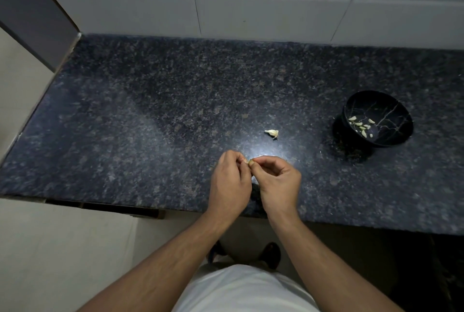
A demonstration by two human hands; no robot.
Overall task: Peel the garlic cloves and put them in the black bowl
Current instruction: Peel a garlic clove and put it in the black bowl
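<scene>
Nearest, above the counter edge (75,186): left hand (229,181) and right hand (277,182) both pinching one small garlic clove (250,161) between fingertips, probably still partly in skin, too small to tell. Better to hold firm with the left, pull the skin away with the right nail. Further on: unpeeled piece (272,132) lying alone. Far right: black bowl (401,133) with peeled cloves (361,125) inside.
</scene>
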